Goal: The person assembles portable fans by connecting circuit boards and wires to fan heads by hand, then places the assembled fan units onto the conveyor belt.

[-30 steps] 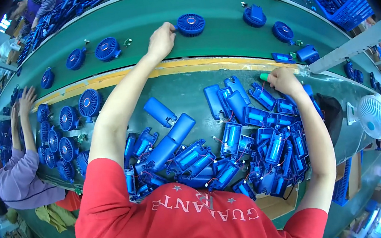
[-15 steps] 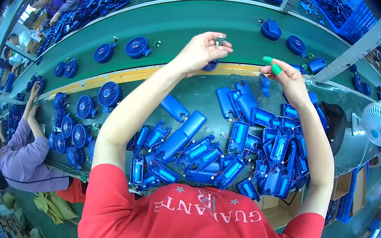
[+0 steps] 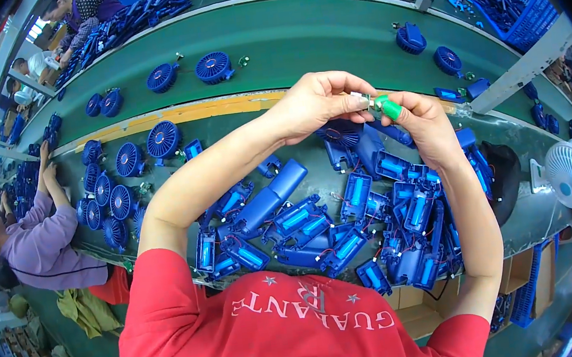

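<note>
My left hand (image 3: 320, 107) pinches a small circuit board (image 3: 370, 102) between thumb and fingers. A blue fan head (image 3: 339, 134) is just below that hand, partly covered by it. My right hand (image 3: 424, 120) has green coverings on its fingertips and meets the left at the board. Its fingers are closed too, but what they pinch is too small to make out. A blue piece (image 3: 397, 135) lies under the right hand. Below both hands is a pile of blue handle housings (image 3: 355, 199), several with light-blue cylindrical cells and thin wires showing.
Several blue fan heads (image 3: 119, 201) lie at the left of the bench. Beyond a yellow edge strip (image 3: 214, 107) runs a green belt (image 3: 299, 43) carrying more fans. At right are a metal post (image 3: 528, 73), a white fan (image 3: 568, 174) and a dark cap (image 3: 505, 178). Co-workers sit left and across.
My two hands have come together. The left moved right and slightly down with the circuit board, and the fan head below it moved along; the right moved slightly left to meet it.
</note>
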The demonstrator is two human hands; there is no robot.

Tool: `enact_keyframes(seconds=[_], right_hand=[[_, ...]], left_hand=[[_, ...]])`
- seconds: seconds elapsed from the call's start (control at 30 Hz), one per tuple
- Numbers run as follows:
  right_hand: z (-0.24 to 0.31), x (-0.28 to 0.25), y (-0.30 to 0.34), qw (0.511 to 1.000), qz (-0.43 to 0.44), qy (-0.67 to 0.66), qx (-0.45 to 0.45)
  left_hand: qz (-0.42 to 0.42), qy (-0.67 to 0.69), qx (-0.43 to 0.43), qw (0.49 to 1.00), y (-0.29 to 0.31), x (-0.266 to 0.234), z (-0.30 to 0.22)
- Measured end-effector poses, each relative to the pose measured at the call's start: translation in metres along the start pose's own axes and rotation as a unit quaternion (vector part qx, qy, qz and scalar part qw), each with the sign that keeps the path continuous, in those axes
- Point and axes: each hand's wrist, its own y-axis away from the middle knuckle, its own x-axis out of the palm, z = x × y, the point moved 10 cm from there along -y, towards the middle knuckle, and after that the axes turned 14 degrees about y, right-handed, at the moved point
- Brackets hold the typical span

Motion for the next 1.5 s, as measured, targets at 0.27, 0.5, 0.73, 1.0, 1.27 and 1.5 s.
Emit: enact_keyframes(seconds=[0.27, 0.5, 0.73, 1.0, 1.27, 1.5], right_hand=[[0.005, 0.007, 0.001, 0.999, 0.027, 0.019, -0.015], [-0.001, 0.011, -0.007, 0.999, 0.032, 0.028, 0.012], [0.012, 0.027, -0.023, 0.998, 0.046, 0.045, -0.007], [-0.02, 0.027, -0.076, 0.987, 0.071, 0.135, 0.042], [-0.076, -0.085, -0.159, 0.99, -0.115, 0.027, 0.073], [-0.089, -0.102, -0.053, 0.939, 0.004, 0.339, 0.06]], left_hand=[[0.011, 0.029, -0.01, 0.999, 0.003, -0.001, 0.007], [0.036, 0.109, -0.033, 0.993, 0.003, -0.005, 0.011], [0.04, 0.102, -0.044, 0.993, 0.001, -0.029, 0.017], [0.008, 0.038, -0.076, 0.996, -0.025, -0.081, 0.032], [-0.149, -0.705, 0.246, 0.648, -0.075, -0.253, -0.01], [-0.136, -0.656, 0.202, 0.714, -0.073, -0.307, 0.019]])
